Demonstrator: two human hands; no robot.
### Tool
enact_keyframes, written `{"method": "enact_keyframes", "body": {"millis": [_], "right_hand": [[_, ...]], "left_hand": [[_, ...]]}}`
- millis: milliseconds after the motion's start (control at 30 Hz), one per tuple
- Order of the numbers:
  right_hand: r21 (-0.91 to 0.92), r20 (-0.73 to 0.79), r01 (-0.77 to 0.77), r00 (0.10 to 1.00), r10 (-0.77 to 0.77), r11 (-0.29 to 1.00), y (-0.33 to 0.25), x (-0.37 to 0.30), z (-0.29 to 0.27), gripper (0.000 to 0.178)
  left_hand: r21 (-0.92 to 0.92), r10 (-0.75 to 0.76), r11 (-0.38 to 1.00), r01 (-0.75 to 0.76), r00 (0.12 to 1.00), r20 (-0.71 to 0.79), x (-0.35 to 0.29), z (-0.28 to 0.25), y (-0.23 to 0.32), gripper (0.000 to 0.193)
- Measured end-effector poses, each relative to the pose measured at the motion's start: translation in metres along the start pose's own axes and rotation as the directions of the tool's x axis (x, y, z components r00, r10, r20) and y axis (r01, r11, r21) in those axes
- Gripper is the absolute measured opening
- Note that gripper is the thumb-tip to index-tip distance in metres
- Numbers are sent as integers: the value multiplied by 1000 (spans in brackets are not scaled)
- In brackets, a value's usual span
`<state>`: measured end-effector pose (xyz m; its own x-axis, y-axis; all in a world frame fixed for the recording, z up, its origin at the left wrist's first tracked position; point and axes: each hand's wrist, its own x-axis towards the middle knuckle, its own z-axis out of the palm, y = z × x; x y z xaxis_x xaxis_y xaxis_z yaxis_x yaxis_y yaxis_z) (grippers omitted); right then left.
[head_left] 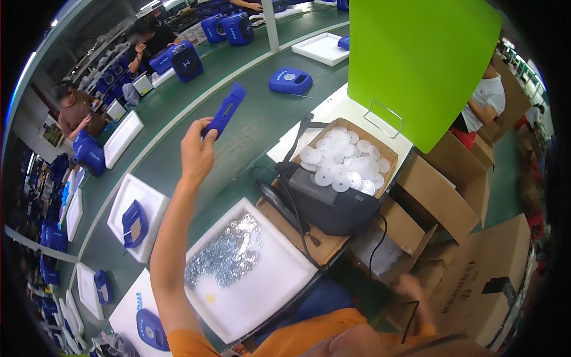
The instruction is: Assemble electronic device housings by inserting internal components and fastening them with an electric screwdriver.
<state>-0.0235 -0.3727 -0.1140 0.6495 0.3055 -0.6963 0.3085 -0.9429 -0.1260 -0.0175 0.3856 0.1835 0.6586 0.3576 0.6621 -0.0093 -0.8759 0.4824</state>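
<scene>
My left arm is stretched out over the green conveyor belt (pixel 238 137). In its fingers my left hand (pixel 199 152) grips one end of a long blue plastic strip-shaped part (pixel 226 111), held tilted in the air. Low on the right, my right hand (pixel 410 288) is down beside an open cardboard box (pixel 395 229). Its fingers are small and blurred, so whether they hold anything is not visible. Between my arms lies a white foam tray (pixel 279 285) with a heap of small shiny metal pieces (pixel 229 253).
White plastic discs (pixel 339 154) fill a carton behind a black bag (pixel 324 199). A green board (pixel 416 65) stands at the far right. Blue housings (pixel 290 81) sit on the belt, one (pixel 135 224) in a foam tray. Cardboard boxes (pixel 476 279) crowd the right. Co-workers (pixel 77 113) sit across the belt.
</scene>
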Motion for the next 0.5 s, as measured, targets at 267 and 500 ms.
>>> {"method": "enact_keyframes", "body": {"millis": [267,500], "right_hand": [[908,-38,255,842,-539,334,-172,-58,11,71],[591,-755,-351,75,-651,-726,-261,-133,-133,81]], "left_hand": [[-704,-463,626,336,886,11,-135,-177,121,31],[-824,-643,425,376,766,18,-262,-239,184,29]]}}
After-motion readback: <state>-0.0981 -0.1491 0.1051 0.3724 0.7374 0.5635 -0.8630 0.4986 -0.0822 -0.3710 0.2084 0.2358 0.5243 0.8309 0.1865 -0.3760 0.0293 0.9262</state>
